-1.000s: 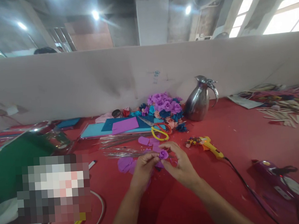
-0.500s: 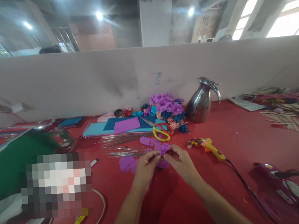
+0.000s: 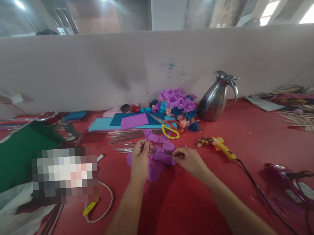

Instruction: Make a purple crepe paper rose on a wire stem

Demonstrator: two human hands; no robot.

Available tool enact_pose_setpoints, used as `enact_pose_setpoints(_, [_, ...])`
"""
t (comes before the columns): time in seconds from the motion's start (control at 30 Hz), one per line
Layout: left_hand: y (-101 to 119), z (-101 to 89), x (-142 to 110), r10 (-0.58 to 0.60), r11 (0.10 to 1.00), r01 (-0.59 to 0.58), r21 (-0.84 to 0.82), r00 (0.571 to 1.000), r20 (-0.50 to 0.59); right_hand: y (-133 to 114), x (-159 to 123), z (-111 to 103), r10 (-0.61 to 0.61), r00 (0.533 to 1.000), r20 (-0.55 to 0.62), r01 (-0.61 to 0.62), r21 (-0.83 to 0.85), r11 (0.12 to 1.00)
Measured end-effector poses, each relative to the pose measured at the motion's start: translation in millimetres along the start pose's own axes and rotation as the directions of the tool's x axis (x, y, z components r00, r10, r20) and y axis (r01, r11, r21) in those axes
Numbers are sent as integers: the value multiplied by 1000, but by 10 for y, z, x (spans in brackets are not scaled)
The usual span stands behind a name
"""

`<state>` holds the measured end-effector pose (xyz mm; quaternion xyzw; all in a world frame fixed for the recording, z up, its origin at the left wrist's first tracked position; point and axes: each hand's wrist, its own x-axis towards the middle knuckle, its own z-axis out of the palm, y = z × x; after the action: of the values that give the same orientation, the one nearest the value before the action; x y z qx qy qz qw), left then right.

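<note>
My left hand (image 3: 139,161) is closed, pinching a purple foam piece (image 3: 148,134) that sticks up from its fingertips. My right hand (image 3: 188,160) rests low on the red table (image 3: 199,207), fingers pinched on a dark thin tool or wire (image 3: 167,152) lying across loose purple foam petals (image 3: 159,160). The small purple rose seen earlier is hidden among these petals or under the hands. A yellow glue gun (image 3: 219,146) lies just right of my right hand.
Yellow and red scissors (image 3: 170,128), blue and purple foam sheets (image 3: 132,122), a heap of finished foam flowers (image 3: 176,105) and a steel jug (image 3: 217,96) stand behind. Thin wires (image 3: 121,139) lie left of the scissors. A purple device (image 3: 291,187) sits at right, green sheet (image 3: 13,158) at left.
Both hands dropped from holding the small purple rose between them. The left now pinches a foam petal and the right presses down on the petal pile. The view tilted slightly down.
</note>
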<state>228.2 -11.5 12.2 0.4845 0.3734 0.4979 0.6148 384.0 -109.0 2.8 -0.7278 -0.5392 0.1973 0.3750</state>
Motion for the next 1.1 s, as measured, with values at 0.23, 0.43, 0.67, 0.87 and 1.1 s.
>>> enact_pose_setpoints(0.23, [53,-82,46,-3,997,6,73,999,-38,-77,-60,102,-140,990,20,140,-271,952])
enact_pose_setpoints(0.43, [-46,-31,16,-56,981,56,187,998,-7,-291,-42,353,-265,964,17,250,-390,886])
enact_pose_setpoints(0.67, [-71,-18,10,-49,982,48,183,999,-1,-229,18,420,-206,958,-198,187,-110,976])
enact_pose_setpoints(0.87, [-90,25,-26,-200,979,200,47,980,4,-155,61,402,169,985,-34,-88,743,664])
enact_pose_setpoints(1.1, [-21,78,-103,-252,966,240,95,957,144,-189,21,358,192,981,5,-110,834,541])
